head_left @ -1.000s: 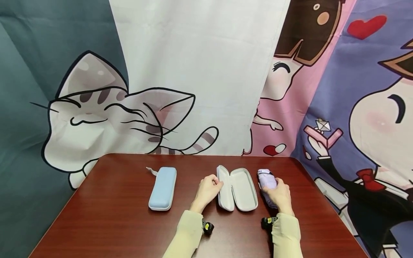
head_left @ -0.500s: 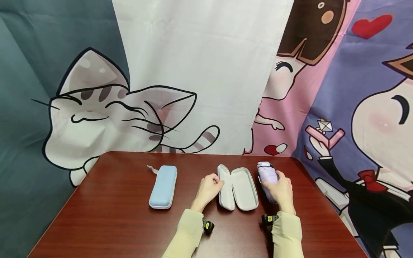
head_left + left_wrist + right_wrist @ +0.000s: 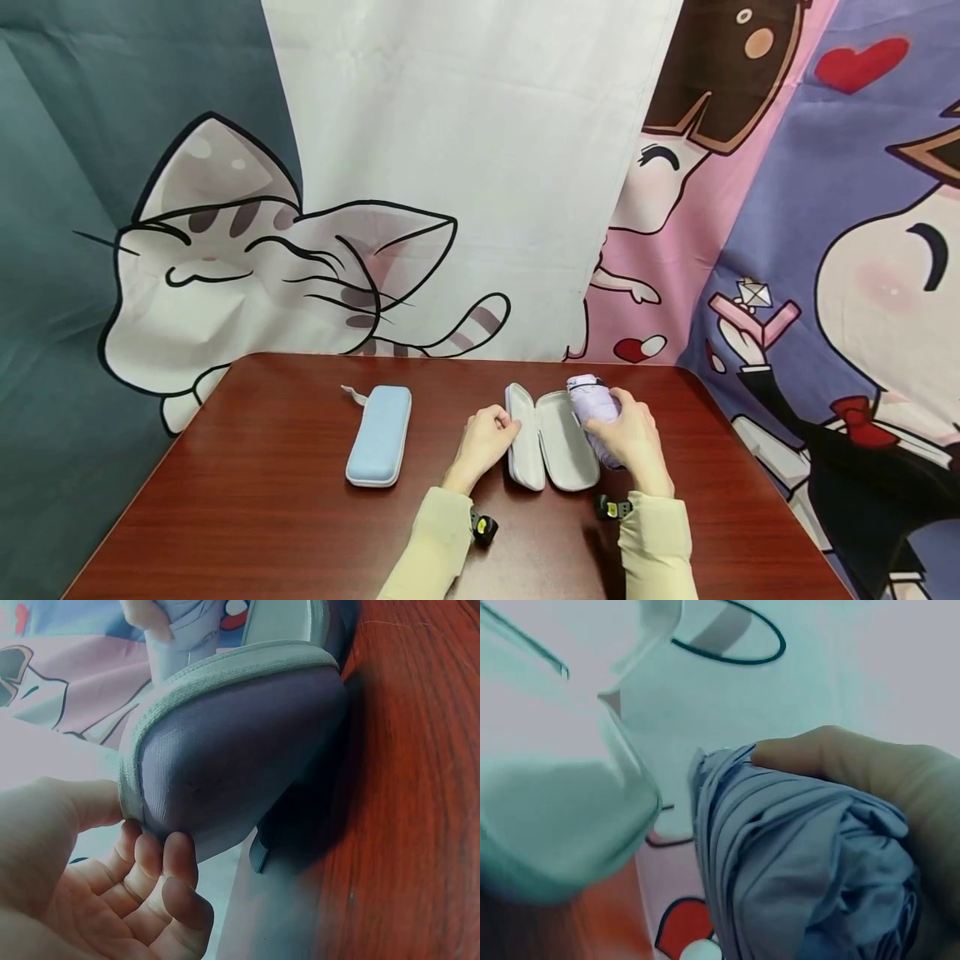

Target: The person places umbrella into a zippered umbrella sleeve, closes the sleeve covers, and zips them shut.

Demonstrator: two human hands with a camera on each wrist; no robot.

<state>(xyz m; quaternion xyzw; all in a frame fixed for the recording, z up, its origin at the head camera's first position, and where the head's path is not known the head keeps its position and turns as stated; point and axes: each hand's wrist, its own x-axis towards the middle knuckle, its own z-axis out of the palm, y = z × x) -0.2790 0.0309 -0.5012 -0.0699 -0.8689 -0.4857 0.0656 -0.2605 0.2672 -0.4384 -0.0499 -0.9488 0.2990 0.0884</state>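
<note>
An open zip case point(image 3: 572, 450), pale grey inside and lavender outside, lies spread on the table point(image 3: 247, 533). My left hand point(image 3: 483, 442) holds the edge of its left half; the left wrist view shows thumb and fingers pinching the rim point(image 3: 131, 780). In my right hand point(image 3: 633, 437) is a folded lavender umbrella point(image 3: 592, 402), gripped around its body. The umbrella is above the right edge of the case's right half, partly covering it. Gathered cloth folds of the umbrella point(image 3: 795, 862) fill the right wrist view, with the thumb against them.
A closed light blue case point(image 3: 381, 437) with a grey strap point(image 3: 354, 396) lies to the left of my left hand. Behind the table's far edge hangs a printed cloth backdrop point(image 3: 465, 167) with cartoon figures.
My right hand has lifted the umbrella off the table and carried it left, from beside the case to over its right edge. The left hand has stayed on the case.
</note>
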